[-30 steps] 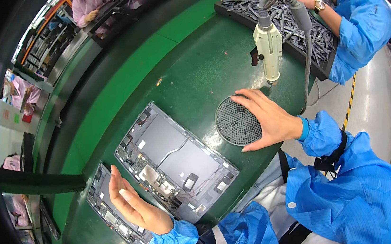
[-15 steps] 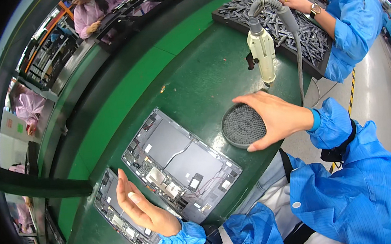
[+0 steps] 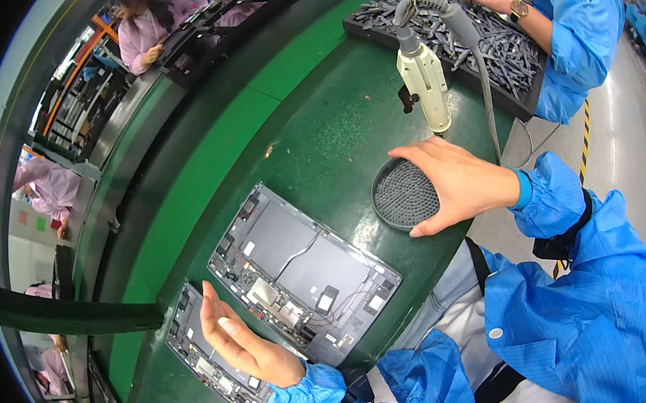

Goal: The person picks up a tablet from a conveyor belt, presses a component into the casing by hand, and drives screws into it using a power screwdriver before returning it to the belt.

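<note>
Right of centre, the right hand (image 3: 467, 186) clasps the round grid-topped dish (image 3: 401, 199) between thumb and fingers, spanning its right side. The left hand (image 3: 256, 354), empty and loosely spread, partly covers a laptop chassis (image 3: 186, 326) at lower left. Another open chassis (image 3: 328, 252) lies between. An electric screwdriver (image 3: 424, 88) hangs just above the right hand.

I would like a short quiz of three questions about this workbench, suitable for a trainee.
1. Which hand holds the round dark piece?
2. True or false: the cream-coloured tool hangs with its tip downward.
3. What lies between the person's left hand and the round dark piece? A) a wristwatch B) an open device casing C) a blue glove

Key: 1. The right hand. 2. True. 3. B.
</note>
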`<action>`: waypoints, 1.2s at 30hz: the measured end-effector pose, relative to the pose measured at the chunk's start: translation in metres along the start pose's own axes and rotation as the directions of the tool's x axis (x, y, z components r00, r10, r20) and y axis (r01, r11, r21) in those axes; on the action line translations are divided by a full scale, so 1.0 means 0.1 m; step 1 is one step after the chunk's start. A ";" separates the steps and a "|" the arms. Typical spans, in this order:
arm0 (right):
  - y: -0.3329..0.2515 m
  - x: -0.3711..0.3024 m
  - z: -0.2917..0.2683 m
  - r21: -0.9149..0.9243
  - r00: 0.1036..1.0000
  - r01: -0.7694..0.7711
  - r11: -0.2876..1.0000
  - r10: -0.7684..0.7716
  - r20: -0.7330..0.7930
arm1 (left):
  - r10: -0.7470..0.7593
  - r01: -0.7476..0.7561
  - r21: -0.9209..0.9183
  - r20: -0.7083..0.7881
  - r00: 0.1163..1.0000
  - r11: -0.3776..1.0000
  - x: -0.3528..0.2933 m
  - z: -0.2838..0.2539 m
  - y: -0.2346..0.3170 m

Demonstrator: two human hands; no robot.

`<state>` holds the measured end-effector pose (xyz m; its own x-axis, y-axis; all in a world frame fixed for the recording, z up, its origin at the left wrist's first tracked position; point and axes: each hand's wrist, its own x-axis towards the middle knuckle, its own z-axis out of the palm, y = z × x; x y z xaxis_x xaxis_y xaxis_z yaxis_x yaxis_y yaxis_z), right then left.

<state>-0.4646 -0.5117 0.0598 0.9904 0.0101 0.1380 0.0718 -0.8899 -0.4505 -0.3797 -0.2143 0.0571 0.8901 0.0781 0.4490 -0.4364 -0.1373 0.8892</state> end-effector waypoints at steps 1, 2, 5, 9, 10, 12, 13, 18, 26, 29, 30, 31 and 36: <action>-0.01 -0.01 0.00 0.002 1.000 0.000 1.000 0.000 -0.002 | 0.003 -0.003 0.001 0.001 1.000 1.000 0.00 -0.01 -0.01; -0.04 -0.04 0.01 0.053 0.999 0.023 0.998 -0.025 0.032 | 0.007 -0.007 0.001 0.008 1.000 1.000 0.00 -0.03 -0.02; -0.02 -0.04 0.10 0.076 0.999 0.034 0.997 -0.034 -0.005 | 0.004 -0.004 0.002 0.011 1.000 1.000 -0.02 -0.06 0.00; 0.09 0.21 0.36 0.005 0.983 -0.049 0.999 0.050 -0.179 | 0.046 -0.046 0.024 0.009 0.999 0.999 -0.09 -0.14 -0.02; 0.10 0.28 0.46 -0.021 0.965 -0.061 0.998 0.053 -0.258 | 0.051 -0.052 0.088 0.013 0.999 0.995 -0.15 -0.17 0.04; 0.17 0.38 0.54 -0.027 0.939 -0.091 0.995 0.077 -0.336 | 0.071 -0.085 0.272 0.061 0.996 0.959 -0.28 -0.30 0.09; 0.27 0.40 0.58 -0.053 0.916 -0.106 0.993 0.077 -0.394 | 0.050 -0.072 0.339 0.074 0.996 0.938 -0.36 -0.34 0.11; 0.05 0.36 0.50 -0.103 0.903 0.022 0.994 -0.064 -0.426 | -0.155 0.082 0.401 0.153 0.976 0.912 -0.90 -0.45 0.18; -0.54 0.11 0.76 0.523 0.997 0.070 0.850 -0.068 -0.023 | -0.442 0.445 -0.069 0.060 0.895 0.893 -1.06 -0.25 -0.01; -0.48 0.21 0.69 0.581 0.998 0.051 0.812 -0.015 -0.067 | -0.431 0.454 -0.169 0.157 0.889 0.875 -0.94 -0.12 0.03; -0.46 0.23 0.69 0.562 0.991 0.092 0.822 -0.023 -0.130 | -0.450 0.483 -0.186 0.193 0.872 0.856 -0.91 -0.10 -0.01; -0.46 0.24 0.67 0.551 0.991 0.090 0.830 -0.018 -0.135 | -0.445 0.482 -0.197 0.203 0.872 0.854 -0.88 -0.08 -0.02; -0.55 0.41 0.61 0.111 0.907 0.388 0.915 -0.358 -0.222 | -0.409 0.426 -0.061 0.187 0.893 0.903 -0.77 -0.04 -0.07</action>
<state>-0.4205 -0.4347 0.0368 0.8463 0.2267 0.4820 0.4635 -0.7595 -0.4565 -0.4459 -0.2151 0.0168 0.9981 -0.0587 0.0208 -0.0225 -0.0300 0.9993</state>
